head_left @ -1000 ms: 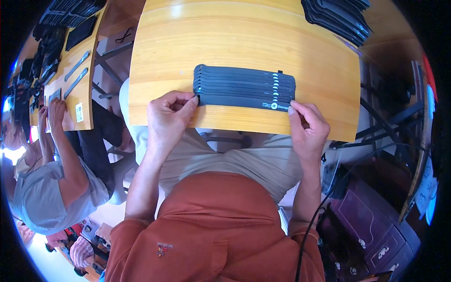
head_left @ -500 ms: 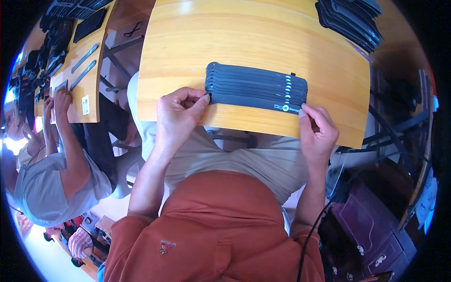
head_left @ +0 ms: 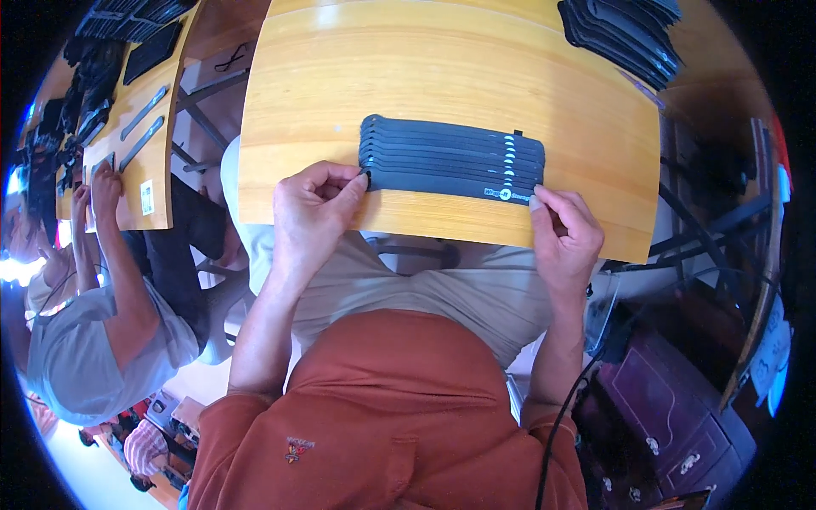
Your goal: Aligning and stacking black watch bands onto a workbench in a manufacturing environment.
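Several flat black straps [head_left: 442,149] lie fanned out in an overlapping row near the table's front edge, each with a small pale mark toward its right end. The nearest strap [head_left: 425,181] shows white print and a round pale emblem. My left hand [head_left: 319,204] pinches its left end, thumb against the curled fingers. At the opposite end, my right hand [head_left: 565,229] holds the strap's corner between thumb and index finger. A small black tab sticks up from the back edge of the row.
A pile of black straps [head_left: 620,38] sits at the table's far right corner. To the left, a co-worker [head_left: 110,340] sits at another wooden table [head_left: 157,191] with two loose straps [head_left: 142,143] and dark piles. Purple drawers [head_left: 671,408] stand at lower right.
The whole view has shifted slightly, so table, straps and hands appear a little further left. Both hands keep their pinch on the nearest strap.
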A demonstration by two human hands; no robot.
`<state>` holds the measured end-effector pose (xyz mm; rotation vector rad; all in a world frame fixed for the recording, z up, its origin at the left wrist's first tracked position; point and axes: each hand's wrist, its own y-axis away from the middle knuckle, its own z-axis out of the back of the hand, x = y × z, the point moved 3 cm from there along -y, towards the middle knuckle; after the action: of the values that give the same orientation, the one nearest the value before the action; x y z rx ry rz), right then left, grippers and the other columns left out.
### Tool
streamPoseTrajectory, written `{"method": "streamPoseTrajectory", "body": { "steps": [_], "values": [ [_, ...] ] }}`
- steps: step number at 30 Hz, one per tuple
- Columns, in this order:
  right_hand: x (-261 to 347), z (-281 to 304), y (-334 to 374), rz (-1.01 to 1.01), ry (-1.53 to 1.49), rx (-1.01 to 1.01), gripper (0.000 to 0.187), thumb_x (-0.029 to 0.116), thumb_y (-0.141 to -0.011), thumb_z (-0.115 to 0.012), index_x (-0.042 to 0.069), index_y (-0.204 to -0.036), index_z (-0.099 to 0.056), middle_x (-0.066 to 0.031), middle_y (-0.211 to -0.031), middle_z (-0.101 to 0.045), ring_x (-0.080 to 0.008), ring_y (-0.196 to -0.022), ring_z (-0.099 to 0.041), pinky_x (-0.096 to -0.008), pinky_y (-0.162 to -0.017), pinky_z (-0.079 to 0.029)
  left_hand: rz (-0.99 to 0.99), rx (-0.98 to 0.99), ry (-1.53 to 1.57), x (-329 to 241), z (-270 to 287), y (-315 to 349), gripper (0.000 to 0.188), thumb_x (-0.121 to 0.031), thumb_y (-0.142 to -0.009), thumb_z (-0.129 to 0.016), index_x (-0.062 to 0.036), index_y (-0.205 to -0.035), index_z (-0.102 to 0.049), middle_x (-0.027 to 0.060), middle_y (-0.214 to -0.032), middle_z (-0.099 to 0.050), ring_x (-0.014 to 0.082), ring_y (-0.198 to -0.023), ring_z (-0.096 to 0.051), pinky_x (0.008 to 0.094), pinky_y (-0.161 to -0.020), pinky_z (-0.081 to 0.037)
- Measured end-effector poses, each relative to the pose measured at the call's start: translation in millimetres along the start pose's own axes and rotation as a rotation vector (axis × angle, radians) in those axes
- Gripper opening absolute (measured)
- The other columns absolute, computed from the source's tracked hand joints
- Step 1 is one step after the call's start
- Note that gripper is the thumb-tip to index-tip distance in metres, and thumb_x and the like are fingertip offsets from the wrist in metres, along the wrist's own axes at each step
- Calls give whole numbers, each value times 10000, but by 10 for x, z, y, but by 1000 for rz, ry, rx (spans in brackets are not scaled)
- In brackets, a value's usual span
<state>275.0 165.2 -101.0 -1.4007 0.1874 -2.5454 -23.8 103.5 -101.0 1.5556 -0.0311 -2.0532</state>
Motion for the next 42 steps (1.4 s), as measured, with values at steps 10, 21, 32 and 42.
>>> {"method": "streamPoseTrajectory", "body": {
  "steps": [10, 21, 32, 42],
  "values": [
    [-10, 15, 4, -34, -1, 14, 110, -23, -880, -735, -26, -988, -757, -122, -860, -712, -192, -716, -689, -292, -631, -526, 2, -5, -23, -26, -8, 1, 131, -59, -946, -745, 69, -976, -740, 12, -701, -671, 38, -585, -567, 213, -517, -449],
    [18, 17, -12, -11, 63, 19, 113, -17, -866, -734, -13, -977, -756, -140, -861, -712, -251, -744, -710, -332, -672, -546, -2, 3, -12, -5, -15, -5, 127, -55, -947, -743, 69, -974, -738, 13, -707, -670, 37, -591, -564, 209, -520, -445],
    [37, 25, -33, -47, 79, 39, 110, -8, -869, -719, -3, -969, -764, -148, -859, -701, -270, -740, -702, -347, -677, -548, -26, -22, -113, -6, -9, -19, 135, -56, -928, -747, 73, -968, -742, 13, -706, -678, 36, -608, -568, 215, -555, -469],
    [188, 5, -43, 98, 263, 79, 144, 14, -878, -706, -2, -1014, -753, -145, -918, -667, -334, -782, -694, -418, -697, -554, -88, -36, -104, 54, 25, -30, 128, -58, -899, -771, 54, -951, -736, 22, -732, -692, 48, -639, -586, 227, -592, -497]
  ]
}}
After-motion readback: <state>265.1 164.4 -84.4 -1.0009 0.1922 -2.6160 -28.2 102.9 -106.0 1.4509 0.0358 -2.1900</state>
